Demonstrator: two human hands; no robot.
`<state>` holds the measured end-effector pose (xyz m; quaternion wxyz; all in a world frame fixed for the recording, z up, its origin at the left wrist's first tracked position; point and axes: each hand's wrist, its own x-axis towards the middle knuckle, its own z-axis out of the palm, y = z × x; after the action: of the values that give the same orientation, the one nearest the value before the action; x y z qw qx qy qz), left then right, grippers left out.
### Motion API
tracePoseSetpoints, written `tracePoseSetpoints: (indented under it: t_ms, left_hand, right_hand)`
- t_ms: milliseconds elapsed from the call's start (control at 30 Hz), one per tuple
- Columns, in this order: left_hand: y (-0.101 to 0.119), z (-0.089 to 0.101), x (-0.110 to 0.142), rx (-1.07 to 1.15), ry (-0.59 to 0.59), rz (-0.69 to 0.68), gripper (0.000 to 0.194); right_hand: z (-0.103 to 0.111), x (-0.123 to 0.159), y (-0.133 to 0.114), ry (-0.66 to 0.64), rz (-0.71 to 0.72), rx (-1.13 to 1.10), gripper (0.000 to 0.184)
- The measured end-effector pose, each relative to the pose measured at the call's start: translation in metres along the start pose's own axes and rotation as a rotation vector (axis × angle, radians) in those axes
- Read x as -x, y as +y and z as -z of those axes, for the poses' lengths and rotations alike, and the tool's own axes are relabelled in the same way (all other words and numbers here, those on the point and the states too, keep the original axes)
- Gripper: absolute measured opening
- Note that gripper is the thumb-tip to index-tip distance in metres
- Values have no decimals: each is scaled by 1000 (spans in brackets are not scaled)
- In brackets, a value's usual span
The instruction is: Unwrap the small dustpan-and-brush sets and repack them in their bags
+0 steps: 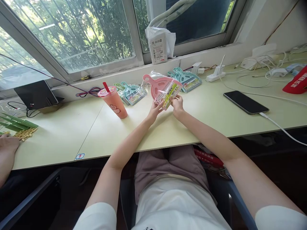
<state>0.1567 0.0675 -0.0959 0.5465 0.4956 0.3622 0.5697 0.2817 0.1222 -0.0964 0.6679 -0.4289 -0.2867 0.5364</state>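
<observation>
A pink dustpan-and-brush set in a clear plastic wrapper is lifted a little above the pale green table. My left hand pinches the wrapper's lower left edge. My right hand grips the lower right edge by the yellow label. Both hands are closed on the package. Teal sets of the same kind lie on the table behind: one pile to the left and another pile to the right.
A pink drink cup with a red straw stands left of my hands. A black phone on a white cable lies to the right. A tablet, chargers and cables line the back. Another person's hand rests at the far left.
</observation>
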Motion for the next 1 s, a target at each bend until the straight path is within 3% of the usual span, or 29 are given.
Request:
tracePoseSetpoints:
  t_ms: [333,533,667,800,1000]
  left_hand:
    - [6,14,-11,-196,231,-157,33]
    - [7,22,-18,-212,218,-252,31]
    - [7,23,-18,-230,236,-256,35]
    - [10,26,-19,-198,309,-256,41]
    - [10,32,-21,-162,304,-312,45]
  right_hand:
    - [1,3,-15,-227,-23,120,24]
    - [12,-22,-37,-209,149,-35,32]
    - [12,-16,-46,-255,239,-16,41]
    - [4,1,-41,-319,248,-61,48]
    - [-5,15,-22,-314,192,-107,54]
